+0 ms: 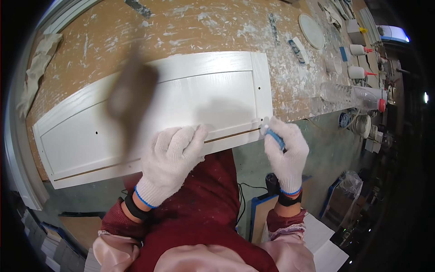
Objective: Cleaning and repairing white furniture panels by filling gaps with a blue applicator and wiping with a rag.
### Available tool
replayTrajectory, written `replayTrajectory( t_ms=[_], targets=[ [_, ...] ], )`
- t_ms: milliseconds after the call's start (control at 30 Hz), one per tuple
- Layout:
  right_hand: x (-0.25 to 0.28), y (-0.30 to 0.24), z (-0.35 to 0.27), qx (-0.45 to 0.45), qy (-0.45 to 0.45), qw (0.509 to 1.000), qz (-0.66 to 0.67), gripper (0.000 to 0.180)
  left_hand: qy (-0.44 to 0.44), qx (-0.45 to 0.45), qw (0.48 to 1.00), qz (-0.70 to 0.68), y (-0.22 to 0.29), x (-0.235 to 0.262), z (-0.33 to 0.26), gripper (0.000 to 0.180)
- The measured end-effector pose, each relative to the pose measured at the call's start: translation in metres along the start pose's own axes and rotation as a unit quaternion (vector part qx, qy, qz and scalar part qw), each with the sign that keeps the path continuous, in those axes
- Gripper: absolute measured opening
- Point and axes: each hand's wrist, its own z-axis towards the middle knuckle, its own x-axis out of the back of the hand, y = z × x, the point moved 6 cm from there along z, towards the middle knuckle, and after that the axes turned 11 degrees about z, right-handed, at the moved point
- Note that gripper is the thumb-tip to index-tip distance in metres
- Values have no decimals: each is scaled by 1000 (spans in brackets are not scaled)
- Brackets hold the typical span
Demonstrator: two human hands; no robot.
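White panel [190,97], one, on worktop [217,27]; your left hand [173,156] over its near edge, grip unclear; your right hand [289,147] closed around blue tool [276,139]

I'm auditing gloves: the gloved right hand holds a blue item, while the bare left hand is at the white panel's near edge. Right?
The left hand isn't bare: the head view shows it in a white glove at the near edge of the white panel. The rest stands.
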Motion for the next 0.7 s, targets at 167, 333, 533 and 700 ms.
replayTrajectory(
  t_ms=[167, 333, 533, 700],
  targets=[
    [-7, 0, 14, 83, 61, 995, -14, 36, -10, 1, 1000, 4, 3, -1, 0, 72],
    [-5, -5, 16, 49, 33, 998, -31, 36, -15, 0, 1000, -10, 1, 0, 1, 74],
    [-5, -5, 17, 26, 18, 998, -52, 34, -4, 2, 1000, -1, 1, -2, 1, 72],
    [1, -8, 19, -12, -31, 999, -1, 32, 3, -18, 1000, 20, 0, 2, 5, 60]
  ],
)
